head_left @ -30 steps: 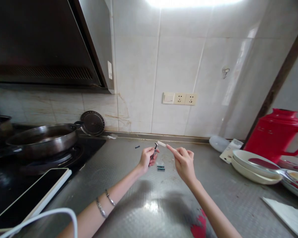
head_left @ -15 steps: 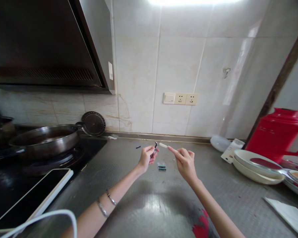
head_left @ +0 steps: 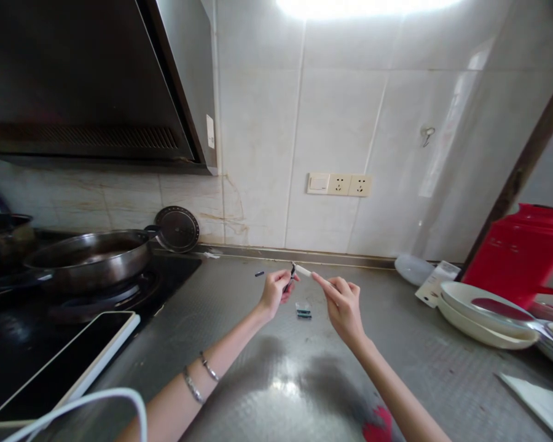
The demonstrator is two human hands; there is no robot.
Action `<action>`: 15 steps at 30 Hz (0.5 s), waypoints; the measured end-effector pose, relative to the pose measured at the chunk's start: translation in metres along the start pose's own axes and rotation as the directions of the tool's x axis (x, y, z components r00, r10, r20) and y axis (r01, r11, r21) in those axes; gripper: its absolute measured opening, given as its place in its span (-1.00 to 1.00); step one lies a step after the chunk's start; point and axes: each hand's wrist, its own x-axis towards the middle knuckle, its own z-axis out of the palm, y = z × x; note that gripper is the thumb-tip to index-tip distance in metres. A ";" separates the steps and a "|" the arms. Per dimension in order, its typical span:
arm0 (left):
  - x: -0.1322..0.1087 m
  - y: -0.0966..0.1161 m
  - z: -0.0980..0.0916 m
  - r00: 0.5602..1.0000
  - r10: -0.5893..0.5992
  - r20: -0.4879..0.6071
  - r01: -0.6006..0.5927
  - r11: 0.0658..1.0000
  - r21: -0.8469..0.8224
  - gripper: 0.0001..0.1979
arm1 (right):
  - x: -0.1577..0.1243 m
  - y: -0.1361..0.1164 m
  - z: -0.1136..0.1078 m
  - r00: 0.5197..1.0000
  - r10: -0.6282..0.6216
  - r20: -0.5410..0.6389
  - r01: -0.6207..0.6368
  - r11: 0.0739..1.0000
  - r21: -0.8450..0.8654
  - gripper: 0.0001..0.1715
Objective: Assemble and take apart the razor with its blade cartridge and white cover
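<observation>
A round steel pan [head_left: 92, 265] has unclear contents. Toward the back edge of the grey metal countertop [head_left: 203, 313], our left hand [head_left: 275, 290] clasps a black rod [head_left: 292, 277]; our right hand [head_left: 345, 305], apart, pinches a slender white stick [head_left: 303, 270].

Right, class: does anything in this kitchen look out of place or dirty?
Yes. Brown streaks mark the wall tiles behind the counter, perhaps dried splashes. A phone-like device seems to overlap the black cooktop, an odd place for electronics.
</observation>
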 end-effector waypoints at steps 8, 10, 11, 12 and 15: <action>0.004 0.024 -0.006 0.985 0.167 0.030 -0.169 0.981 0.095 -0.69 | -0.001 0.016 -0.004 0.996 0.092 -0.009 -0.091 0.995 0.027 -0.56; 0.006 0.031 -0.009 0.972 0.230 0.041 -0.234 0.959 0.160 -0.72 | 0.011 0.012 -0.013 0.995 0.096 -0.002 -0.096 0.993 0.067 -0.59; 0.007 0.033 -0.011 0.968 0.245 0.053 -0.251 0.951 0.180 -0.73 | 0.019 0.009 -0.018 0.996 0.093 0.008 -0.093 0.992 0.090 -0.61; 0.008 0.035 -0.013 0.966 0.248 0.070 -0.257 0.947 0.193 -0.74 | 0.027 0.006 -0.025 0.996 0.084 0.025 -0.086 0.990 0.113 -0.63; 0.010 0.039 -0.019 0.964 0.226 0.143 -0.255 0.939 0.230 -0.76 | 0.053 0.000 -0.044 0.993 0.056 0.105 -0.076 0.977 0.197 -0.63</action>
